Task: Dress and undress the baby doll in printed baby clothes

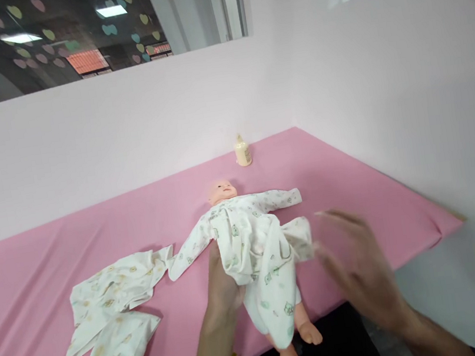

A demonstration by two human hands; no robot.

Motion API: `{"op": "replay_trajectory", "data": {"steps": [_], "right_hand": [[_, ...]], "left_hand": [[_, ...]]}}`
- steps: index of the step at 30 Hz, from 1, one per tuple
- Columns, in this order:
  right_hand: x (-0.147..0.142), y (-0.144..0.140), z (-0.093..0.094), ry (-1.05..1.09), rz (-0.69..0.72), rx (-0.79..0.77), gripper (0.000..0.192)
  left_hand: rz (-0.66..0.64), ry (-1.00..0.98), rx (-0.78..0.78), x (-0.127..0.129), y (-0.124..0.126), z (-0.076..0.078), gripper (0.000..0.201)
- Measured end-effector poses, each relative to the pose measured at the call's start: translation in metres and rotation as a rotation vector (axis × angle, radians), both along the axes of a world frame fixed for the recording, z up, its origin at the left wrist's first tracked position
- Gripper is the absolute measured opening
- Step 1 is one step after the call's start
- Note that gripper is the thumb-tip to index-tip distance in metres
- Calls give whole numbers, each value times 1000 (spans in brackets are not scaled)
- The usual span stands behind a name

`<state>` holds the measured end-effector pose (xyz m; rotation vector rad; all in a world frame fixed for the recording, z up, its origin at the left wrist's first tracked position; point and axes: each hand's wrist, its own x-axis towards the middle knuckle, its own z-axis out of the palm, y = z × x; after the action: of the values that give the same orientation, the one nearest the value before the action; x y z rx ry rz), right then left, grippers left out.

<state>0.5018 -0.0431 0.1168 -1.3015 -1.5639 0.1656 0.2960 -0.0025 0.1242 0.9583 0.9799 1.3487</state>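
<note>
A baby doll (223, 191) lies on its back on the pink table (94, 235), wearing a white printed garment (251, 241) with its bare feet over the near edge. My left hand (221, 284) rests against the doll's side, fingers tucked under the garment's edge. Blurred with motion, my right hand (358, 267) hovers just right of the garment's loose flap, fingers spread and holding nothing.
A second white printed garment (110, 316) lies crumpled on the table to the left. A small cream bottle (242, 152) stands at the back by the wall. White walls close the table at the back and right. A dark surface (334, 348) sits below the near edge.
</note>
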Motion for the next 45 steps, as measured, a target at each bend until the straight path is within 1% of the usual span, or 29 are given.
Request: {"op": "replay_trajectory", "data": {"steps": [2, 3, 4, 6, 9, 11, 12, 15, 17, 19, 21, 23, 26, 27, 29, 31, 32, 33, 35, 37, 38, 40, 42, 45], "right_hand": [[-15, -7, 14, -163, 257, -74, 62], [-22, -7, 20, -205, 333, -103, 67], [-27, -3, 26, -216, 374, -131, 72], [-34, 7, 34, -190, 408, -190, 79], [-35, 21, 43, -179, 517, -261, 89], [-33, 25, 49, -230, 595, -257, 84], [-32, 26, 53, -259, 612, -245, 75], [-29, 28, 61, -299, 585, -237, 41], [-26, 31, 64, -266, 539, -251, 30], [-21, 35, 65, -187, 508, -257, 30], [-15, 40, 64, -92, 507, -258, 31], [-8, 44, 62, -47, 519, -265, 28], [1, 48, 63, -87, 535, -250, 26], [3, 48, 64, -101, 555, -248, 30], [4, 46, 69, -92, 628, -271, 46], [2, 41, 74, -69, 711, -303, 65], [-1, 38, 77, -70, 748, -309, 70], [-4, 35, 79, -81, 774, -304, 69], [-9, 32, 82, -110, 775, -271, 55], [-11, 33, 83, -102, 703, -249, 38], [-9, 35, 83, -85, 650, -259, 33], [-4, 40, 83, -40, 559, -301, 29], [4, 46, 83, 2, 509, -337, 27], [13, 49, 84, -18, 534, -396, 26]], "left_hand": [[-69, 26, -12, 6, -5, 3, 29], [-114, 37, -23, 7, -7, 4, 32], [-162, 43, -36, 8, -10, 6, 36], [-242, 32, -58, 8, -15, 9, 43], [-300, 36, -64, 3, -20, 13, 46], [-306, 99, -41, -2, -22, 15, 46], [-312, 138, -27, -4, -23, 16, 45], [-324, 272, -3, -14, -21, 23, 44], [-337, 377, 9, -22, -19, 29, 46], [-367, 467, 28, -29, -17, 35, 49], [-366, 532, 59, -36, -15, 43, 51], [-300, 594, 95, -41, -14, 50, 50], [-193, 672, 139, -47, -11, 62, 48], [-168, 682, 149, -47, -10, 66, 47], [-126, 679, 169, -46, -8, 72, 42], [-114, 665, 184, -41, -6, 76, 38], [-115, 668, 189, -38, -6, 77, 36], [-115, 678, 196, -35, -5, 78, 34], [-106, 691, 213, -29, -4, 80, 30], [-101, 679, 239, -27, -4, 83, 27], [-104, 669, 252, -28, -3, 85, 26], [-112, 663, 273, -31, -3, 89, 26], [-119, 678, 286, -34, -2, 93, 28], [-113, 705, 313, -38, 0, 98, 32]]}}
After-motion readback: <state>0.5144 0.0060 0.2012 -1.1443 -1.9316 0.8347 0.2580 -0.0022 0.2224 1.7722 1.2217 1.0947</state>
